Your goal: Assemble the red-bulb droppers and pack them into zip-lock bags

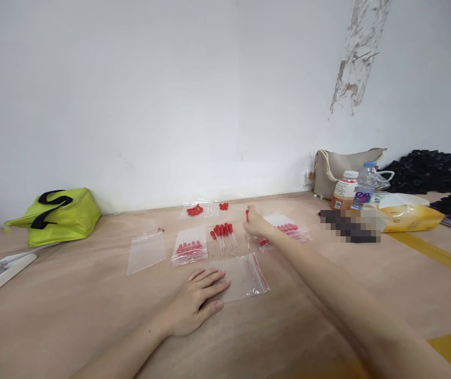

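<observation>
My left hand lies flat with its fingers stretched out, over the left end of a clear zip bag. Between the fingers of my right hand is a dropper with a red bulb, its thin tube pointing down. Just left of it, a fanned row of red-bulbed droppers rests on the table. A zip bag of droppers lies left of this row, and another filled bag is partly hidden behind my right wrist.
Loose red bulbs and glass tubes lie by the wall. A flat clear bag is at left, near a lime-green bag. At right stand a brown drink bottle, a water bottle, a yellow tissue pack and a beige handbag.
</observation>
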A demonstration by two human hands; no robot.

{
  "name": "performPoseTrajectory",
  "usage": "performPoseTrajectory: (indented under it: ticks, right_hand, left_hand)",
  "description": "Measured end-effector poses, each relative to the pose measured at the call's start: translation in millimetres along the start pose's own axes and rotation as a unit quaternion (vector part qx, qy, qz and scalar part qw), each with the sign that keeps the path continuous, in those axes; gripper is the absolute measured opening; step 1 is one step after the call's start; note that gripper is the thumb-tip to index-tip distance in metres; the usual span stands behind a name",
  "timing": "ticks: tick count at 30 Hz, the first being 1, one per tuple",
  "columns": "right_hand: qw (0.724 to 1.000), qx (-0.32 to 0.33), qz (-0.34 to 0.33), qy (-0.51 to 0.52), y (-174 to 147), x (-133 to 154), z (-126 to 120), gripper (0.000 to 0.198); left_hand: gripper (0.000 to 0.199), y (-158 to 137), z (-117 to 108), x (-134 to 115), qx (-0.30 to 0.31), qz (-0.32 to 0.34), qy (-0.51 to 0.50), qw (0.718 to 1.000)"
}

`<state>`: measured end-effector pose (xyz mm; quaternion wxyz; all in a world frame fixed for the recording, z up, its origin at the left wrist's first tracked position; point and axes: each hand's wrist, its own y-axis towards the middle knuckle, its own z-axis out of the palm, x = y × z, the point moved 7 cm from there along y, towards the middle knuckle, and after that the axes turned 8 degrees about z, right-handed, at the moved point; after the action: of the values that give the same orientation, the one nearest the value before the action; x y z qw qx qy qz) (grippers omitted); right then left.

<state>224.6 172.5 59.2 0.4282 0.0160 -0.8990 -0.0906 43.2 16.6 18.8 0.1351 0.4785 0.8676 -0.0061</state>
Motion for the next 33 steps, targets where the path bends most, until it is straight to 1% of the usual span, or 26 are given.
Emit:
performPoseTrajectory:
  ticks: [2,4,7,9,12,16,18,21,23,25,26,28,31,33]
  right_hand:
    - [0.999,-0.028,-0.004,0.024,-16,-16,-19,0.048]
    - [0.985,-0.075,0.012,0.153,-36,-38,-37,0.054]
    - [0.950,-0.100,0.055,0.290,-65,-67,-41,0.052]
    - [0.933,-0.102,0.071,0.338,-80,-75,-37,0.051]
    - [0.925,-0.082,0.078,0.362,-91,-78,-28,0.051]
    - [0.926,-0.061,0.069,0.367,-94,-78,-19,0.051]
    - [0.923,-0.053,0.076,0.374,-95,-77,-16,0.051]
    - [0.905,-0.034,0.110,0.409,-98,-77,-11,0.046]
    - [0.889,-0.005,0.131,0.438,-101,-76,-8,0.038]
    - [0.880,0.034,0.140,0.453,-104,-74,-6,0.032]
    - [0.881,0.056,0.139,0.448,-104,-73,-7,0.030]
    - [0.899,0.105,0.117,0.408,-105,-71,-10,0.027]
    - [0.938,0.189,0.037,0.287,-106,-64,-13,0.025]
    - [0.953,0.213,-0.020,0.216,-107,-59,-12,0.025]
  left_hand:
    - [0.043,0,0,0,0.003,-0.004,0.003,1.000]
    - [0.043,1,-1,0,0.002,-0.006,0.004,1.000]
    - [0.042,2,0,2,-0.006,-0.001,-0.003,1.000]
    - [0.042,2,1,3,-0.009,0.003,-0.006,1.000]
    - [0.043,2,2,4,-0.012,0.006,-0.005,1.000]
    - [0.043,1,2,3,0.000,0.001,0.003,1.000]
    - [0.042,2,2,3,0.005,-0.004,0.007,1.000]
    - [0.042,2,2,2,0.004,-0.008,0.012,1.000]
    - [0.044,2,1,2,-0.002,-0.007,0.008,1.000]
    - [0.047,1,0,2,-0.013,-0.013,-0.005,1.000]
    - [0.047,1,-1,3,-0.017,-0.021,-0.016,0.999]
    - [0.044,0,-1,6,-0.021,-0.039,-0.041,0.998]
    - [0.045,1,-1,8,-0.028,-0.041,-0.060,0.997]
    - [0.049,2,-2,8,-0.041,-0.032,-0.058,0.997]
